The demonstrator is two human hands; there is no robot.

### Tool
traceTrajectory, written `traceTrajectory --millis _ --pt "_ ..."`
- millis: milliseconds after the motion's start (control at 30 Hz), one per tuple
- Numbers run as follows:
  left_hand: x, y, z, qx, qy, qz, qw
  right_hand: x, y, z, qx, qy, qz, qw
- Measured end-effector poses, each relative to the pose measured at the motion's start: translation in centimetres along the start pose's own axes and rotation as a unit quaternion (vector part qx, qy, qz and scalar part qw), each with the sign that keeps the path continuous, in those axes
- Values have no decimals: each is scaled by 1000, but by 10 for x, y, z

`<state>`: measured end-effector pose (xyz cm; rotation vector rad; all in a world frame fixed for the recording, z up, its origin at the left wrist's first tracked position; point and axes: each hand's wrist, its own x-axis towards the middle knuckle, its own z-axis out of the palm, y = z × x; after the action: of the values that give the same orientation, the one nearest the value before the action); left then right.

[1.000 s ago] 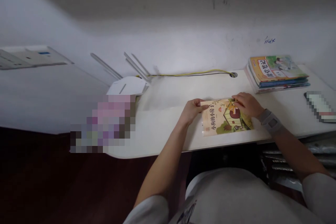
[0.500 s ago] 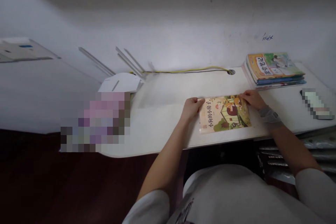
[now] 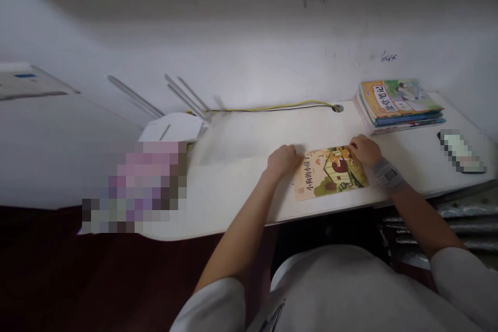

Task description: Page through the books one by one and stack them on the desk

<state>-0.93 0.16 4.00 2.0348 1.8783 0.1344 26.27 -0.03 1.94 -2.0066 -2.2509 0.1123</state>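
Note:
A thin picture book (image 3: 334, 172) with a cartoon house and animals on its cover lies flat on the white desk (image 3: 233, 187) in front of me. At its upper left corner, my left hand (image 3: 283, 162) is closed with the fingers curled, gripping the edge. My right hand (image 3: 365, 150), with a grey band on the wrist, pinches the upper right corner. Both hands partly cover the book's far corners, and most of the fingertips are hidden.
A stack of books (image 3: 400, 104) stands at the back right, a phone (image 3: 462, 151) in front of it. A white router (image 3: 171, 127) with raised antennas sits at the left near a blurred pink item (image 3: 148, 171). A yellow cable (image 3: 272, 108) runs along the wall.
The whole view has shifted slightly, so most things sit a little further left. My left thumb, visible along the book's corner before, is now tucked out of sight. Both hands stay at the book's corners.

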Motion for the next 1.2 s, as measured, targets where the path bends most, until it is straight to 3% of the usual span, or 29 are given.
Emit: traceTrajectory --millis 333,400,467,567,633,700,800,867,967,1033,1100,1200 --pt "10 -11 -6 -93 -19 28 995 -3 -2 6 7 25 12 1000" --pt "6 -14 -3 -181 -26 17 983 -3 -1 8 13 31 13 999" --pt "-1 -15 2 -363 -64 -6 930 -4 0 10 17 36 12 999" --pt "-20 -15 10 -629 -157 -46 760 -6 1 13 24 43 12 999" --pt "-37 -15 17 -714 -206 -70 666 -7 0 15 33 49 13 998" --pt "-53 -14 25 -744 -244 -85 617 -8 -1 16 40 55 16 998" --pt "-67 -11 34 -745 -264 -94 605 -7 -3 17 54 60 22 996" --pt "-69 -7 35 -753 -239 -93 606 -6 -2 16 74 60 21 995" --pt "-62 3 26 -769 -194 -58 606 -11 8 10 116 63 12 991" --pt "-53 13 16 -768 -178 -10 615 -21 20 5 204 52 16 977" --pt "-40 24 5 -759 -161 35 630 -34 36 0 361 8 39 932" --pt "-13 47 -7 -745 -137 62 649 -50 62 -9 587 -2 100 804"
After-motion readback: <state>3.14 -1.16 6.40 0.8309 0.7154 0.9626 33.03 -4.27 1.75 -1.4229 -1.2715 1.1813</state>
